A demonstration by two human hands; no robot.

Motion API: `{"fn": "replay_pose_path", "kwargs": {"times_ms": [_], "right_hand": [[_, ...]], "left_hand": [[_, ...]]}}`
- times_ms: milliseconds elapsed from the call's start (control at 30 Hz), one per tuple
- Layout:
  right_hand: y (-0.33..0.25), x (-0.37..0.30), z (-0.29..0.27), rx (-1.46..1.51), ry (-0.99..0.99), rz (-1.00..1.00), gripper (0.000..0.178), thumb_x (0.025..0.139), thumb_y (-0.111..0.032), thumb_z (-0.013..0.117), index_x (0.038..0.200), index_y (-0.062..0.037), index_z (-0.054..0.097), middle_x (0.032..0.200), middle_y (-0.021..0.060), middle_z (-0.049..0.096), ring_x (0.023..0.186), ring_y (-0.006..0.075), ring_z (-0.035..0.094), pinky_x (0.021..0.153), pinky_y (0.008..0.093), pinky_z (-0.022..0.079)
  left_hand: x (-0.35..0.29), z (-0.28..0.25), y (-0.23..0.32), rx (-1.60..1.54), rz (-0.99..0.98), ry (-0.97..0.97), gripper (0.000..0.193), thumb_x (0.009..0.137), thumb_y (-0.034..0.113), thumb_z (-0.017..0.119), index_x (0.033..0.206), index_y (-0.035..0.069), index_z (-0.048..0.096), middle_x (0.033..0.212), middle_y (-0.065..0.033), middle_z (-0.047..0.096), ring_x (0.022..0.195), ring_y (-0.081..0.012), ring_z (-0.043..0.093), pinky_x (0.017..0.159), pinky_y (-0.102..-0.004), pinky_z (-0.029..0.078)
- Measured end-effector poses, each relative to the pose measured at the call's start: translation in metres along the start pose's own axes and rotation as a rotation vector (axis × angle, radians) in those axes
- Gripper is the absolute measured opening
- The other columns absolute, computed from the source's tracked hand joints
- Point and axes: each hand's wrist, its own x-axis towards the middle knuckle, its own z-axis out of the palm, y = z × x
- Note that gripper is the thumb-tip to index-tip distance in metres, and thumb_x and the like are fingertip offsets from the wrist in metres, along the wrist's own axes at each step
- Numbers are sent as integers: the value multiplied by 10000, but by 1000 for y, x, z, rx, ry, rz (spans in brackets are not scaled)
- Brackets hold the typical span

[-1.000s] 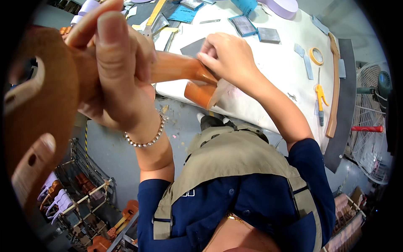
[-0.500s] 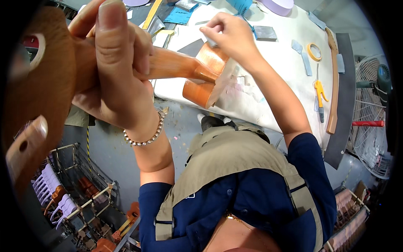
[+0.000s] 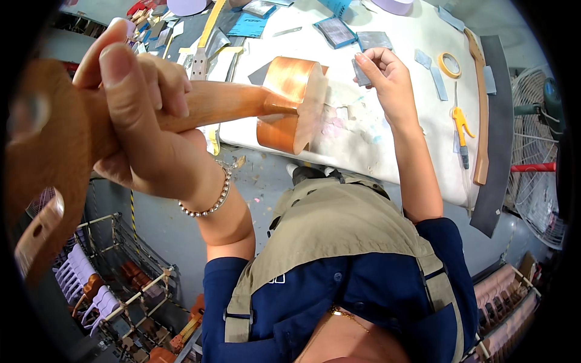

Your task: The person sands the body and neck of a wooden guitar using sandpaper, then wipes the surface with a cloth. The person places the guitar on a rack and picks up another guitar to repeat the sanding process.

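Note:
An orange-brown wooden ukulele (image 3: 292, 78) lies across the view, its glossy body over the table's front edge. My left hand (image 3: 142, 115) is closed round the neck (image 3: 224, 103); the headstock (image 3: 45, 133) looms close at the far left. To the right of the body, my right hand (image 3: 387, 75) pinches a small grey sanding pad (image 3: 362, 72) between thumb and fingers. That pad is apart from the wood. Behind it on the table lie a blue-edged sanding pad (image 3: 335, 32) and a grey one (image 3: 374, 40).
The white-covered table (image 3: 387, 145) holds a tape roll (image 3: 449, 65), a yellow air blow gun (image 3: 461, 124) and a loose wooden neck (image 3: 482, 121). At right stands a fan (image 3: 535, 169). A rack (image 3: 121, 290) with instrument parts is at lower left.
My right hand has moved right, off the ukulele's body, with the sanding pad now showing in its fingers. My left hand and the ukulele have shifted slightly left.

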Motion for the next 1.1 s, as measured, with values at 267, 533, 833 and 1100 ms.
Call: {"fn": "replay_pose_path", "kwargs": {"times_ms": [267, 533, 833, 1100], "right_hand": [[-5, -9, -7, 134, -45, 71, 210, 881, -225, 577, 969, -46, 509, 767, 44, 607, 499, 39, 448, 445, 171, 320], [-2, -18, -10, 213, -64, 64, 304, 877, -178, 572, 1100, 8, 481, 834, 54, 588, 603, 65, 527, 502, 189, 399], [-6, -54, 29, 170, -341, 105, 200, 802, -147, 672, 931, 3, 642, 683, -11, 583, 623, 24, 499, 593, 179, 437], [-13, -61, 63, -132, -390, -133, 132, 796, -107, 666, 896, -24, 645, 761, 7, 591, 612, 35, 504, 557, 181, 420]], "left_hand": [[4, 4, 20, -20, -1, 107, 286, 826, 136, 524, 1014, -76, 487, 715, -70, 418, 580, -181, 446, 635, -328, 398], [-6, -19, -6, -250, -186, -411, 616, 866, 464, 509, 1088, -106, 436, 824, -155, 528, 651, -262, 616, 674, -420, 543], [-36, -25, 9, -95, 108, -201, 459, 942, 439, 342, 1172, 43, 369, 722, -66, 522, 477, -167, 527, 545, -326, 503], [-59, -26, 29, -11, 100, -133, 462, 934, 469, 303, 1200, 93, 332, 761, -76, 512, 492, -184, 532, 569, -347, 527]]}}
